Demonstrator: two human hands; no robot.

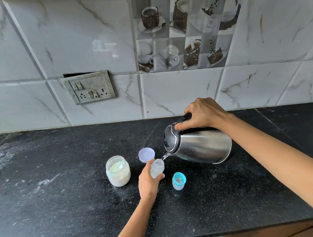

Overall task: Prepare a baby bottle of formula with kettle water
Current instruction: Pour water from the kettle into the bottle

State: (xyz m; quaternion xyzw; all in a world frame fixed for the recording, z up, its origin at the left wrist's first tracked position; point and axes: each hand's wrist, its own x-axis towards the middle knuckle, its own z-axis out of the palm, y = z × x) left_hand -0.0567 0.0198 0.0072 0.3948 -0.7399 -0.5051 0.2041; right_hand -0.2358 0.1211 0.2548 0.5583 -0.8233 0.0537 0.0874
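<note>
The right hand (201,115) was curled round the handle of the tilted kettle (202,146), which poured a thin stream into the bottle (157,167). The left hand (149,181) gripped that bottle upright on the tabletop (65,198), with the kettle at its two o'clock. The bottle's narrow mouth left little margin: a steeper tilt could splash water, probably hot, over the gripping fingers.

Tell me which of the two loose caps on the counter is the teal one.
The teal cap, right of the bottle and nearer the person. The other, a pale lilac lid, lies behind the bottle.
</note>
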